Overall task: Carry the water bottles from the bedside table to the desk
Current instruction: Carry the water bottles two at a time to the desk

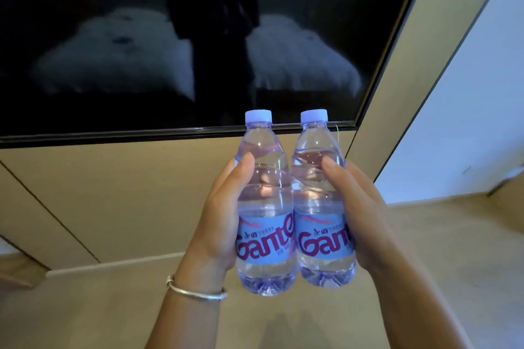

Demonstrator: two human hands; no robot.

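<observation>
Two clear water bottles with pale blue caps and blue labels are held upright side by side in front of me, touching each other. My left hand [219,218] grips the left bottle [263,207] from its left side, thumb on the front. My right hand [365,215] grips the right bottle [320,201] from its right side. Both bottles are in the air above the floor. Neither the bedside table nor the desk is in view.
A large dark wall-mounted screen [113,37] fills the upper part of the view, reflecting two white beds and a standing person. Beige wall panels [127,193] lie below it. A white wall [467,122] is at the right, and light wooden floor [113,306] below.
</observation>
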